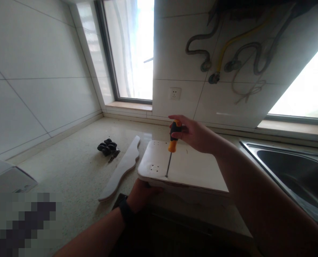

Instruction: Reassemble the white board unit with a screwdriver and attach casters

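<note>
My right hand [188,132] is closed around the black and orange handle of a screwdriver [172,146]. The shaft slants down, and its tip meets the white board [196,164] close to the near edge. Under that edge, at the near left corner, my left hand [142,194] wears a dark wristband and supports the piece from below; some of its fingers are hidden. Small groups of holes show in the board's left end. A screw under the tip is too small to make out.
Left of the board lies a wavy-edged white strip [124,167]. Black casters [106,147] with small dark screws [114,155] sit beyond it on the speckled countertop [78,160]. A white box [9,175] stands far left, a metal sink [289,171] at right. Hoses [198,43] hang on the wall.
</note>
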Available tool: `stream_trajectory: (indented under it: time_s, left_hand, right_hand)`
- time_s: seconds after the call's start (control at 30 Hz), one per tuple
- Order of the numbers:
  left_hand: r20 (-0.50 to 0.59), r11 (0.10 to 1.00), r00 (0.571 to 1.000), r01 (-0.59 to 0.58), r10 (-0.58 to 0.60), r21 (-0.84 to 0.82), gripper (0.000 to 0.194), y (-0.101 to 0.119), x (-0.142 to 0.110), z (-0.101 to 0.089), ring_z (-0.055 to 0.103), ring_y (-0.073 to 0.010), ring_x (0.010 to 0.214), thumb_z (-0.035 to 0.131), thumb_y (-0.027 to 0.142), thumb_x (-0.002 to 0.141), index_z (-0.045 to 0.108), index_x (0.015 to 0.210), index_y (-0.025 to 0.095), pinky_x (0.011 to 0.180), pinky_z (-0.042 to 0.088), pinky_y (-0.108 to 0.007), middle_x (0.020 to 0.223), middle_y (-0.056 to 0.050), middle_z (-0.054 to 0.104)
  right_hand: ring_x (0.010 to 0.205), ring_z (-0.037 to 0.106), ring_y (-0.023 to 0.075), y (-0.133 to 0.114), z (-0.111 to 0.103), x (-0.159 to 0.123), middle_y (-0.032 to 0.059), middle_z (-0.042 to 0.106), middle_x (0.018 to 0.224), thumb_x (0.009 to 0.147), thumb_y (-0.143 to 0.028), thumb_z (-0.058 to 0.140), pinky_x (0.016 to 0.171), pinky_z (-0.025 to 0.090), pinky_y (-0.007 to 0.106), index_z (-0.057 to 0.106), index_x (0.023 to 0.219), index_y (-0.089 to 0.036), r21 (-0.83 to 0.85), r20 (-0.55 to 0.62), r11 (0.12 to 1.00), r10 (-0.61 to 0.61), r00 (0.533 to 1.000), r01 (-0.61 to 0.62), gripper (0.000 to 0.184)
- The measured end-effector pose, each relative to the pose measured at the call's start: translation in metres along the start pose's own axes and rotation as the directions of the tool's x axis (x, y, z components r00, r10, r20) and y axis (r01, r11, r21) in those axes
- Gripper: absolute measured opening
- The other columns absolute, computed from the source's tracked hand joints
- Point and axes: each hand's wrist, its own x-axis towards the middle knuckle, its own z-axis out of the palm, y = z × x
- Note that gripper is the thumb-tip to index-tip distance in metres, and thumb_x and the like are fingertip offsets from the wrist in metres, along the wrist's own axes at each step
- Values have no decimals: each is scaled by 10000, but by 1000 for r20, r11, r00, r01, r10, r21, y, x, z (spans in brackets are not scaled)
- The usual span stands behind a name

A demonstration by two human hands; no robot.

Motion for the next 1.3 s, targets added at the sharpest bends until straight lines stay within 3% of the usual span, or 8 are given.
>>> stream_trajectory:
  time_s: [0.23,0.37,0.53,0.7,0.77,0.93,1.07,1.3]
  left_hand:
    - [2,1000,1000,-2,2,-9,770,1,0,0,648,-353,1262,945,253,619,647,1325,186,1139,465,-563,1357,-146,697]
    - [-12,999,1000,19,-18,33,747,3,0,1,646,-359,1261,950,272,606,664,1290,177,1133,469,-567,1337,-146,708]
    - [0,999,1000,14,-14,29,778,4,-1,1,643,-351,1269,941,270,627,639,1339,197,1140,467,-551,1364,-136,695]
    - [0,999,1000,10,-10,39,792,0,-1,0,655,-355,1250,941,271,636,626,1359,195,1129,473,-568,1352,-143,700]
    - [-2,999,1000,18,-18,39,790,1,-1,0,657,-358,1247,943,267,633,632,1356,199,1131,470,-571,1348,-142,703]
    - [2,1000,1000,20,-20,8,772,2,-1,1,646,-353,1266,948,251,631,643,1338,192,1137,472,-549,1360,-144,696]
    - [6,1000,1000,13,-13,19,788,-2,-2,-1,639,-347,1277,946,258,644,626,1363,203,1137,473,-550,1396,-137,673]
    - [29,999,1000,1,-3,39,742,-6,0,-3,624,-343,1301,940,280,663,653,1343,200,1156,462,-533,1404,-132,669]
  right_hand:
    - [803,634,241,-20,3,4,77,713,903,763,-557,827,742,471,385,696,989,-182,-424,-213,903,-32,977,-62,457]
    - [845,650,274,-13,11,4,120,726,970,857,-560,729,763,477,406,682,1134,-156,-473,-218,875,-6,976,-100,492]
    - [1005,671,284,-3,10,-2,158,705,1159,953,-422,607,916,508,458,441,1521,-147,-289,-121,955,25,992,-59,653]
    - [1148,652,233,-1,7,-1,117,678,1268,930,-304,577,1017,516,433,420,1520,-206,241,46,970,-34,998,22,618]
    - [1045,684,221,-3,9,1,95,711,1167,902,-305,639,947,554,404,504,1449,-204,287,40,958,-17,999,4,572]
    - [849,688,265,-12,19,1,111,739,994,839,-437,778,794,553,437,660,1251,-164,-183,-264,970,107,959,-158,508]
    - [884,688,331,-17,19,-3,185,735,993,875,-492,732,820,537,498,663,1241,-86,-417,-323,868,135,937,-269,551]
    - [1049,689,244,3,19,0,122,692,1223,886,-247,620,953,553,424,564,1372,-174,140,-160,989,70,985,-47,495]
